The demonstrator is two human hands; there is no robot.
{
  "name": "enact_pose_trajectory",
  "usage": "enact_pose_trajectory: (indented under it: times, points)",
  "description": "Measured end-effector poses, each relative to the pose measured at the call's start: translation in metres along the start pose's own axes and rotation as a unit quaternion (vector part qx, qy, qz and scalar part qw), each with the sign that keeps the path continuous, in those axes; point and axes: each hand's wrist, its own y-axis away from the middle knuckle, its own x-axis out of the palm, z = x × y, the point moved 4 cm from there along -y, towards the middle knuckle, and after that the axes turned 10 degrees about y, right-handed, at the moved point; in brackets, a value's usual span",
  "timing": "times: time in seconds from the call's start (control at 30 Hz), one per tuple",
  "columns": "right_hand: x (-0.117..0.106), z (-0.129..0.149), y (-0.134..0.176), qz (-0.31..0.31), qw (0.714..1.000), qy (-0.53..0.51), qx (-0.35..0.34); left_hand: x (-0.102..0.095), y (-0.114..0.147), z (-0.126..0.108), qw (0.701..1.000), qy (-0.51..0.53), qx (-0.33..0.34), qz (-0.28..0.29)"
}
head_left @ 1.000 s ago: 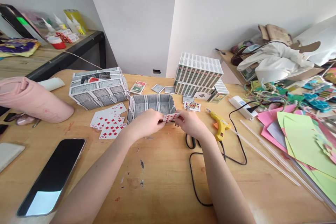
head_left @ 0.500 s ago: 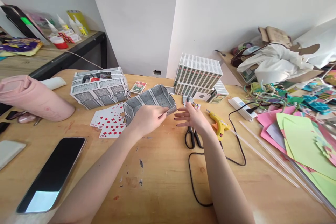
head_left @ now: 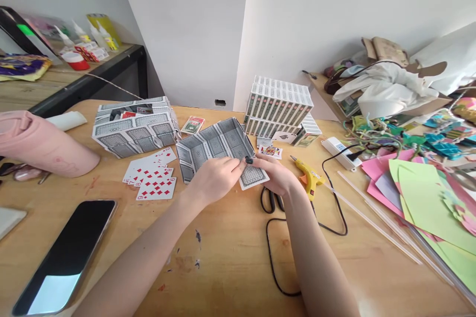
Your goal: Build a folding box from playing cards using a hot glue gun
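An open box made of playing cards (head_left: 211, 146), with grey patterned backs showing, rests tilted in front of me. My left hand (head_left: 217, 176) is closed at its near edge, fingers pressed together; the fingertips' exact hold is hidden. My right hand (head_left: 273, 173) pinches a playing card (head_left: 254, 177), back side up, at the box's near right corner, with the dark-nailed thumb on top. Whether this card is joined to the box I cannot tell. Loose face-up diamond cards (head_left: 156, 185) lie left of the box. Black-handled scissors (head_left: 267, 203) sit partly beneath my right hand.
A yellow glue gun (head_left: 310, 178) lies right, its black cord looping toward me. Behind stand stacked card packs (head_left: 278, 101). A finished-looking card box (head_left: 136, 129), a pink bottle (head_left: 48, 143) and a phone (head_left: 67, 252) are left. Glue sticks (head_left: 375, 218) and coloured paper (head_left: 427, 198) lie right.
My right hand has moved left from open fingers to pinching a card at the box's corner. My left hand stays at the near edge. The view has shifted slightly.
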Motion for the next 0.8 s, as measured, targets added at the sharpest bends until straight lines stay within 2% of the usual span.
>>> enact_pose_trajectory:
  times: [0.13, 0.23, 0.37, 0.53, 0.67, 0.8]
  points:
    - [0.000, 0.004, 0.005, 0.020, 1.000, -0.002, -0.011, -0.003, -0.001, -0.002, 1.000, 0.016, 0.015, -0.021]
    - [0.000, 0.005, 0.005, 0.024, 1.000, 0.007, -0.014, -0.002, 0.001, 0.003, 0.997, 0.065, -0.027, -0.013]
    - [0.001, 0.006, 0.005, 0.025, 0.999, 0.023, -0.014, 0.006, 0.003, 0.009, 0.984, 0.134, -0.115, 0.039]
    - [0.001, 0.006, 0.005, 0.014, 0.999, 0.044, -0.023, 0.003, 0.002, 0.009, 0.961, 0.193, -0.170, 0.101]
    - [0.001, 0.008, 0.006, 0.012, 0.997, 0.070, -0.038, -0.013, 0.001, 0.009, 0.935, 0.272, -0.187, 0.130]
    - [0.006, 0.012, 0.008, 0.024, 0.993, 0.100, -0.063, -0.022, 0.001, 0.014, 0.883, 0.392, -0.214, 0.147]
